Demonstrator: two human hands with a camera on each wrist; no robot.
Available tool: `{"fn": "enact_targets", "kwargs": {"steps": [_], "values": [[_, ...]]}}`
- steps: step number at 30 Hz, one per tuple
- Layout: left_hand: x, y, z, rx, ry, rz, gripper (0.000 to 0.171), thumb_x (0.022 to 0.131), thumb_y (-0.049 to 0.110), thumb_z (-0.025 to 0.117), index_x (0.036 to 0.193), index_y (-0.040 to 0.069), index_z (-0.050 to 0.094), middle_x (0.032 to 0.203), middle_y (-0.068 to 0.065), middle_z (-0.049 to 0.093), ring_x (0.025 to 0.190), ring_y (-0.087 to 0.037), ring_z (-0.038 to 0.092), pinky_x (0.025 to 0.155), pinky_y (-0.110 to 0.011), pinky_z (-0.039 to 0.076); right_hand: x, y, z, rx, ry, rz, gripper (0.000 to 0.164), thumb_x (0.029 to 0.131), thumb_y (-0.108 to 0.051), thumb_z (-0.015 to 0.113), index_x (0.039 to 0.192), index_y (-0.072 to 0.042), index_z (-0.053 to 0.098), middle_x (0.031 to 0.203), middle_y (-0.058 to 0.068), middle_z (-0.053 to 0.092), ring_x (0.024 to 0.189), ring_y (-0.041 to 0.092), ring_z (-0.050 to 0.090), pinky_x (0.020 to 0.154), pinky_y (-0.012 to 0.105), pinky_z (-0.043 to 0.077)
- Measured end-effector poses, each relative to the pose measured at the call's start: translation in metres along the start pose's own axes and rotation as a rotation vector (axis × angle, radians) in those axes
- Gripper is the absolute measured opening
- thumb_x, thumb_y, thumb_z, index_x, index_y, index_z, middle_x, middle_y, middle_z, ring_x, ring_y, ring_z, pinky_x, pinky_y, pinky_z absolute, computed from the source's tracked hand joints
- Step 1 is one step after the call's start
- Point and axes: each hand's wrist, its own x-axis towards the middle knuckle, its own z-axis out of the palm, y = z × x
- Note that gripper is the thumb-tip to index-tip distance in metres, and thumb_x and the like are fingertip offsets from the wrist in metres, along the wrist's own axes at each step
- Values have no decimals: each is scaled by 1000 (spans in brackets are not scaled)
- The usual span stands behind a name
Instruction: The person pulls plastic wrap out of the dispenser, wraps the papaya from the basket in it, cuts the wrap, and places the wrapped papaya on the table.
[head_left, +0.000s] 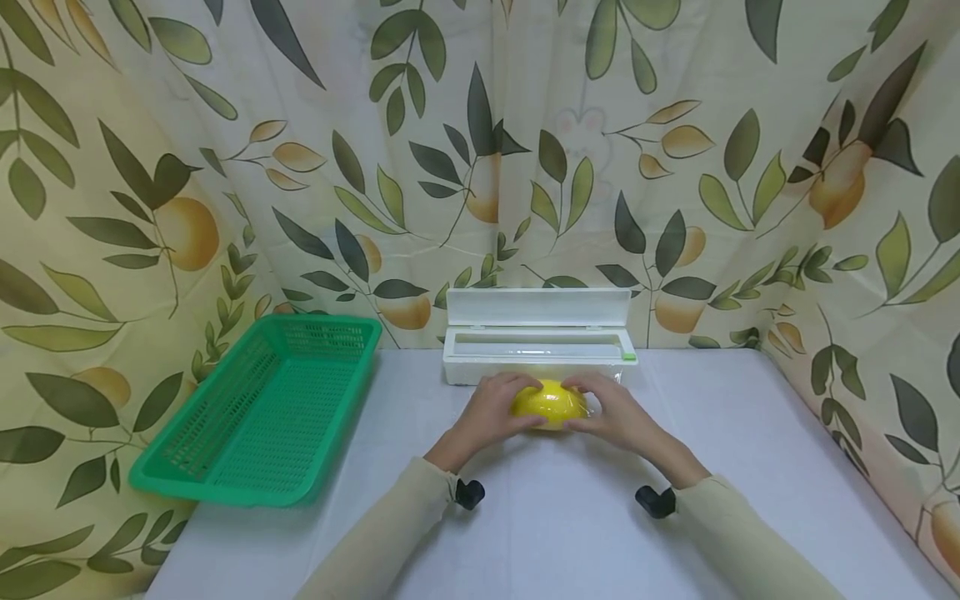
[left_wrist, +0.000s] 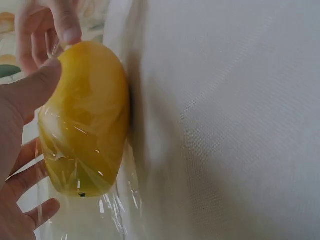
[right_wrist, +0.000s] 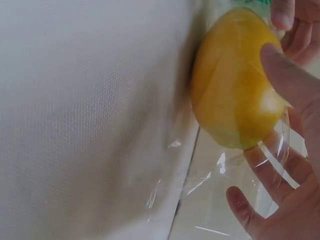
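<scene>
A yellow mango (head_left: 551,403) lies on the table just in front of a white cling film dispenser (head_left: 540,369). Clear cling film (left_wrist: 82,145) covers the mango and stretches past its ends, creased and shiny. My left hand (head_left: 501,407) holds it from the left, thumb on the near side and fingers on the far side. From the right, my right hand (head_left: 611,410) grips the other end the same way. In the right wrist view, film (right_wrist: 220,170) also spreads over the fingers of the right hand. The mango's underside is hidden.
A green plastic basket (head_left: 330,479) stands at the left of the white-covered table (head_left: 555,542). The dispenser's lid (head_left: 538,307) is raised, and a small green slider (head_left: 628,357) sits at its right end. A leaf-patterned curtain (head_left: 525,167) hangs behind and at both sides.
</scene>
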Motion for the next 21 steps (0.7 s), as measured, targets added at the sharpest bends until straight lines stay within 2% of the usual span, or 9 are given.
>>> {"fn": "enact_targets", "kwargs": {"steps": [4,11,15,21], "values": [[4,-2,3,38,-26,-29,59,81,47,86,129,20,64,135,3,65,126,-18,58,99,-37,44,6,3,1,11,-7,22,62,81,-14,88,135,-4,58,132,14,63,114,35,63,98,55,51],[10,-11,9,69,-42,-61,61,79,41,90,129,21,61,139,4,63,129,-18,56,102,-41,43,17,7,-1,25,-41,30,55,84,-17,86,131,-4,61,131,14,65,114,36,64,98,55,51],[12,-13,12,86,-37,-33,62,79,42,89,130,20,60,141,2,60,130,-20,55,103,-43,42,19,8,-3,1,-42,39,52,84,-19,86,129,-6,64,131,14,65,117,37,62,101,57,48],[14,-14,15,249,11,14,61,79,52,86,128,23,63,144,0,52,134,-22,46,109,-43,37,18,7,-2,-77,12,34,50,82,-23,89,125,-9,68,135,18,55,120,41,47,100,62,42]]}}
